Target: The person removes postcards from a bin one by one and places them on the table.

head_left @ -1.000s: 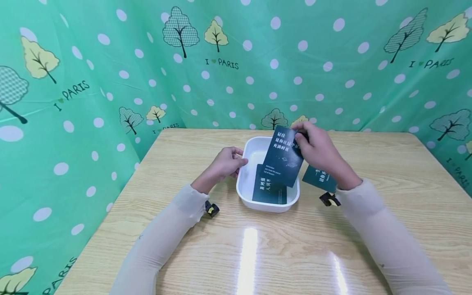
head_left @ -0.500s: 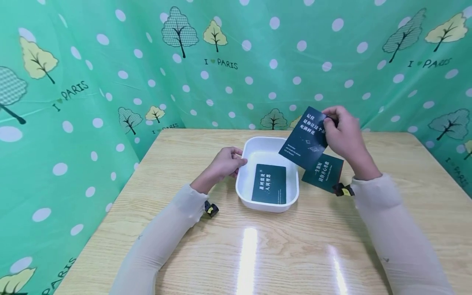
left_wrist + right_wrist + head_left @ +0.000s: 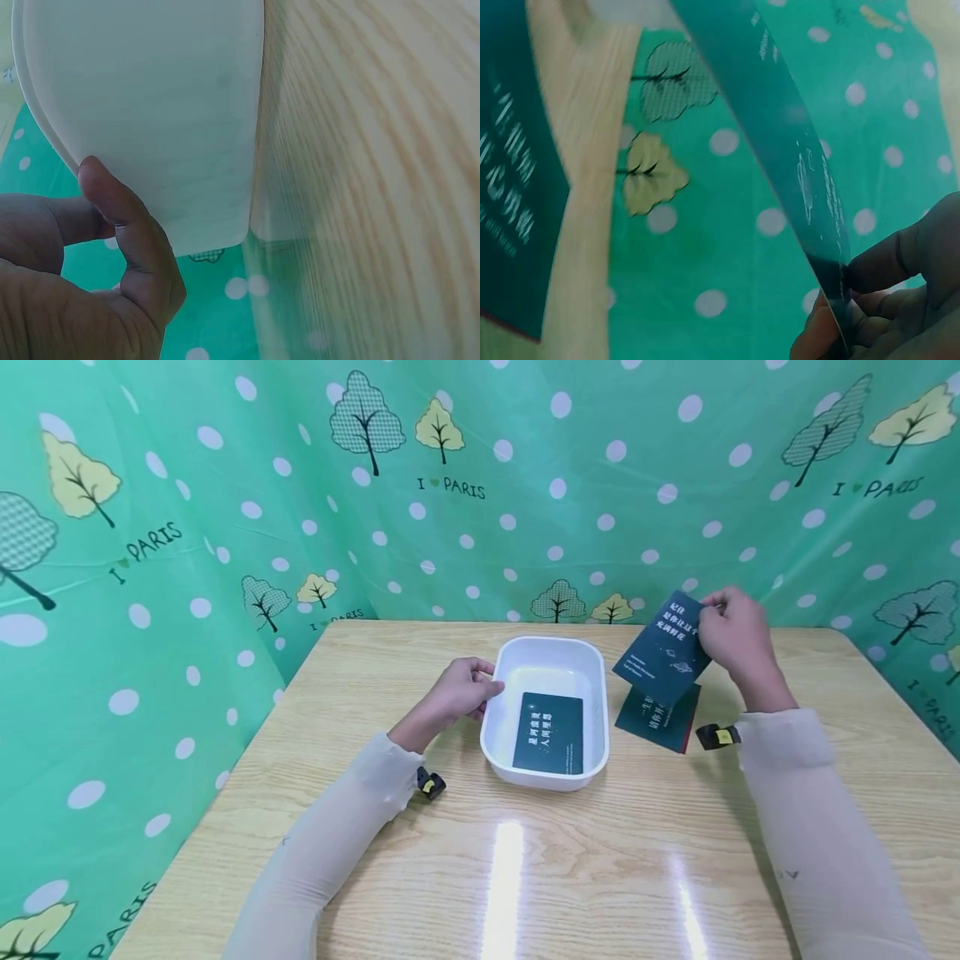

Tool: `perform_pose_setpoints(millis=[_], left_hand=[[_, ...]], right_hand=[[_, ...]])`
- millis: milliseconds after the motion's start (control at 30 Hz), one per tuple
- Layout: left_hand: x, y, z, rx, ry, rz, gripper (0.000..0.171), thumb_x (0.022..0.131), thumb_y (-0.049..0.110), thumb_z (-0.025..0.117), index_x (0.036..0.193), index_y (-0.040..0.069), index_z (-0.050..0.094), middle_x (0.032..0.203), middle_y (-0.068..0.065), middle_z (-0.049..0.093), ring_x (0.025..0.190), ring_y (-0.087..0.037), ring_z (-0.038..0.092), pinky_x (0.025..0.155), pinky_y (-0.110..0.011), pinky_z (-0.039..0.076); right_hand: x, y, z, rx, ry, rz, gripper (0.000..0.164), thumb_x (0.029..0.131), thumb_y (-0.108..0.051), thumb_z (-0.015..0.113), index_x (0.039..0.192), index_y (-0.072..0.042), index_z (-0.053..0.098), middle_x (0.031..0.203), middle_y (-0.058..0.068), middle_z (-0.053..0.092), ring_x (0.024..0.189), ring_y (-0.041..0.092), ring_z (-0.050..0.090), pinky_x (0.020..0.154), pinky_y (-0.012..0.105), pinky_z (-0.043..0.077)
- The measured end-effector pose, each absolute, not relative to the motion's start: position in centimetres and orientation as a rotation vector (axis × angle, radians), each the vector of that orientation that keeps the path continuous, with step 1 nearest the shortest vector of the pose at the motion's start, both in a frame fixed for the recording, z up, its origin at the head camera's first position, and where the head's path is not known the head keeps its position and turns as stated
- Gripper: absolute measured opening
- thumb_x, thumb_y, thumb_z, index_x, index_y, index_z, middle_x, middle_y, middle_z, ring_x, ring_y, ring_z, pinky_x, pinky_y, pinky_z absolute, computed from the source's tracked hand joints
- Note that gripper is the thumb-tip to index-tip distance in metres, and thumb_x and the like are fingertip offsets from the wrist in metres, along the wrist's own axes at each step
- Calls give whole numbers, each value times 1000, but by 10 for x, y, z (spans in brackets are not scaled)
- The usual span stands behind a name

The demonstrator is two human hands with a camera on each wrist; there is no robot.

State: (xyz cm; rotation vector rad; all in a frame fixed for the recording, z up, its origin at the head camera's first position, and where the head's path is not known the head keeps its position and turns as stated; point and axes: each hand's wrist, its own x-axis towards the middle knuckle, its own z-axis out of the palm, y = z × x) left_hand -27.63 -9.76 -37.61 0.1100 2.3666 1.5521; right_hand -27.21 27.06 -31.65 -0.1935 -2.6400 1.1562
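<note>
My right hand [image 3: 738,631] pinches a dark green postcard [image 3: 667,647] with white printed lettering by its upper right side, thumb on the face and fingers behind. The card is tilted above the table and overlaps a second green postcard [image 3: 660,722] lying there. My left hand [image 3: 461,689] grips the left rim of a white rectangular plastic box [image 3: 592,760], thumb at the edge. Inside it another green postcard [image 3: 551,735] lies flat. The left wrist view shows the thumb [image 3: 124,206] against the box's outer wall [image 3: 165,97]. In the right wrist view the held postcard [image 3: 772,135] appears edge-on.
Everything stands on a light wooden table [image 3: 420,860], with glare streaks near its front. A green polka-dot curtain [image 3: 480,510] with printed trees hangs behind and to the left. Black wrist cameras [image 3: 717,737] are strapped at both sleeves.
My right hand has carried the postcard rightwards from over the box, at first higher and then slightly lower, to above the postcard on the table. The left hand and box have stayed put.
</note>
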Motion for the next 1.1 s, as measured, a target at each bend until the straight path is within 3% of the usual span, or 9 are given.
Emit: perform_pose_setpoints(millis=[167,300,433,567,700,833,933,1033,1100], left_hand=[[-277,-98,-377,104,2369,1549,30,95,16,65,120,6,51,89,-12,60,62,-20,60,54,-36,57],[-277,-98,-377,104,2367,1553,30,94,16,65,119,6,51,89,-13,60,61,-20,60,55,-37,57],[-277,-98,-377,109,2371,1555,30,94,16,65,119,6,51,88,-12,59,61,-20,60,56,-39,57],[-277,-98,-377,112,2373,1555,31,95,16,65,120,5,51,87,-11,58,60,-20,59,57,-41,57],[-276,-98,-377,112,2375,1554,30,95,16,65,120,6,51,86,-11,58,60,-20,59,57,-41,57],[-276,-98,-376,107,2378,1552,30,95,16,65,120,6,51,86,-11,58,60,-19,59,58,-41,57],[-276,-97,-376,108,2377,1553,31,95,16,65,120,6,51,86,-11,58,60,-19,59,57,-40,57],[-276,-97,-377,113,2377,1554,31,95,16,65,120,6,51,86,-10,58,60,-19,59,56,-40,57],[-277,-97,-377,113,2375,1557,31,95,15,65,120,6,50,86,-10,57,60,-19,58,56,-40,57]], right_hand=[[-277,281,-328,-179,-2717,1130,45,102,-24,30,128,9,47,118,27,48,94,37,46,64,40,44],[-280,283,-337,-141,-2823,1066,39,103,-24,30,106,9,50,98,23,48,82,35,46,58,38,42],[-283,283,-345,-68,-2925,1015,30,102,-19,29,85,0,44,80,16,44,69,30,44,53,35,38],[-287,282,-354,-2,-3013,984,29,101,-16,28,81,-1,43,76,14,43,66,27,44,52,34,38],[-290,281,-361,17,-3080,937,30,101,-16,28,86,2,47,81,15,45,71,28,45,55,34,39],[-293,281,-365,55,-3139,913,39,103,-20,27,108,11,51,95,24,51,82,35,48,65,42,44],[-293,284,-367,100,-3193,880,58,105,-37,29,125,15,46,113,32,50,98,43,49,80,56,45],[-294,287,-368,154,-3244,819,73,102,-53,37,128,14,45,119,35,49,104,46,48,87,62,42],[-294,289,-369,186,-3270,784,73,98,-54,48,125,13,46,117,35,51,101,45,50,85,60,43]])
